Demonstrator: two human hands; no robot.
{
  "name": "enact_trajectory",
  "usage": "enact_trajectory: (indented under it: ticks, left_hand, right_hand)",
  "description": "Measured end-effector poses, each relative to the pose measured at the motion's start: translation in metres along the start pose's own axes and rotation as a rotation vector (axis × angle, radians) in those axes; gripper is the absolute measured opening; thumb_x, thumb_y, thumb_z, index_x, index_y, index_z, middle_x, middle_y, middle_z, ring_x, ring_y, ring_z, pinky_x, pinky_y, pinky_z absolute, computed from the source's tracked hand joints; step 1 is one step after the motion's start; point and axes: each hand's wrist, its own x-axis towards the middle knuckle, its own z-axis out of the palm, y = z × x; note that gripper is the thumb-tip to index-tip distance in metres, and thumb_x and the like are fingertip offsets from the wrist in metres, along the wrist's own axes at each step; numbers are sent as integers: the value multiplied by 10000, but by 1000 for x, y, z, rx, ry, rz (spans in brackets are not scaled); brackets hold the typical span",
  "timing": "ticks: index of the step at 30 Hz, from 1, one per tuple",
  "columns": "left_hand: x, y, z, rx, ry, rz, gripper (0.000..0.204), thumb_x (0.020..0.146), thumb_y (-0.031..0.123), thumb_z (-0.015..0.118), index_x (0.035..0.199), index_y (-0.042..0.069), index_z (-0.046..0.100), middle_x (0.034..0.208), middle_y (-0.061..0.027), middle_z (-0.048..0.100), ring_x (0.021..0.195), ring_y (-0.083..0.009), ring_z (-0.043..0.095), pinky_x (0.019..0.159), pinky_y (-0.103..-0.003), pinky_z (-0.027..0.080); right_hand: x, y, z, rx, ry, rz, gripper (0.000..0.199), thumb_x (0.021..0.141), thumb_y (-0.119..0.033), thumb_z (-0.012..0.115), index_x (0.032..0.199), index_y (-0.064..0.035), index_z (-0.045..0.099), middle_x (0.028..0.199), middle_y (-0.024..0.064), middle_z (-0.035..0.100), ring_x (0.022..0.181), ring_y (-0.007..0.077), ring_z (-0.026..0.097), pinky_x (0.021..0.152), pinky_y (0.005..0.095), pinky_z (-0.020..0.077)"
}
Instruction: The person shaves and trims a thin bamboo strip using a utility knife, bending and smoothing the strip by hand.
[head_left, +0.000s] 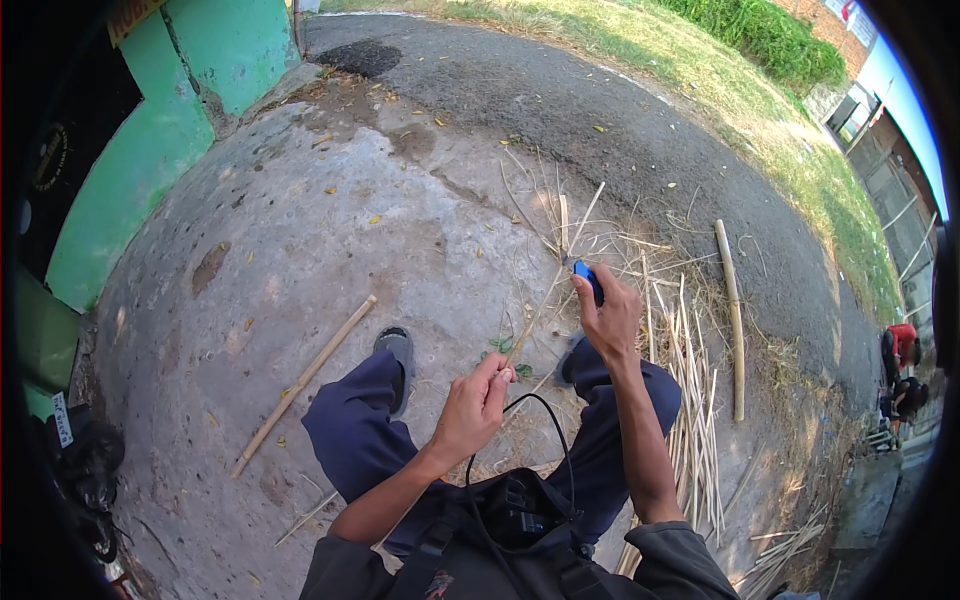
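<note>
My left hand (468, 414) is closed round the lower end of a thin bamboo strip (540, 313), which slants up and away to the right. In my right hand (613, 318) is a blue-handled knife (588, 282), the thumb lying along the handle. Its short dark blade meets the strip near the far end, though the exact contact is too small to make out. Beyond the blade, split ends and thin curled shavings (545, 210) spread over the ground. Green leaves (503, 344) show beside the strip, close to my left fingers.
Many pale bamboo strips (690, 400) lie heaped right of my right leg. A thick pole (733, 320) rests beyond them; another pole (305, 385) lies left of my left shoe (396, 368). A black cable (545, 400) loops before me. Another person (903, 375) is at the far right.
</note>
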Motion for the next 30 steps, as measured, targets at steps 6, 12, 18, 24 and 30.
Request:
enact_trajectory:
  ticks: [6, 12, 18, 24, 30]
  left_hand:
    - [-16, 2, -6, 89, -12, 86, 102, 1096, 86, 519, 1082, 6, 580, 690, -157, 564, 557, -254, 596, 566, -382, 430]
    - [-47, 10, -12, 78, -29, 109, 104, 1084, 72, 540, 1063, 5, 616, 630, -110, 500, 510, -154, 480, 528, -349, 374]
    - [-111, 16, -34, 136, -78, 14, 108, 1084, 72, 546, 1087, 2, 629, 639, -108, 509, 523, -141, 493, 530, -339, 380]
    - [-101, 10, -77, 146, 14, -180, 173, 1114, 142, 526, 1108, 6, 634, 630, 8, 507, 564, -49, 426, 530, -285, 331]
    - [-42, 26, -81, -40, -46, -305, 205, 1130, 183, 476, 1174, 13, 582, 637, -4, 498, 503, -77, 477, 453, -291, 412]
  right_hand:
    - [8, 10, -5, -7, 18, 47, 395, 1048, -428, 678, 903, -66, 619, 619, 127, 578, 546, 321, 590, 560, 441, 423]
    - [17, 34, -15, 21, 132, 141, 409, 1058, -431, 664, 911, -50, 635, 621, 133, 584, 537, 321, 579, 561, 441, 417]
    - [32, 74, -40, 53, 219, 385, 596, 1074, -535, 598, 872, 22, 660, 656, 137, 572, 618, 230, 544, 610, 415, 420]
    - [7, 98, -24, -9, -616, 481, 640, 1073, -558, 576, 874, 30, 731, 737, 121, 661, 737, 249, 649, 692, 380, 493]
    - [20, 79, -26, -32, -274, 578, 761, 988, -653, 635, 1325, 29, 678, 1155, 293, 758, 1073, 436, 742, 946, 527, 551]
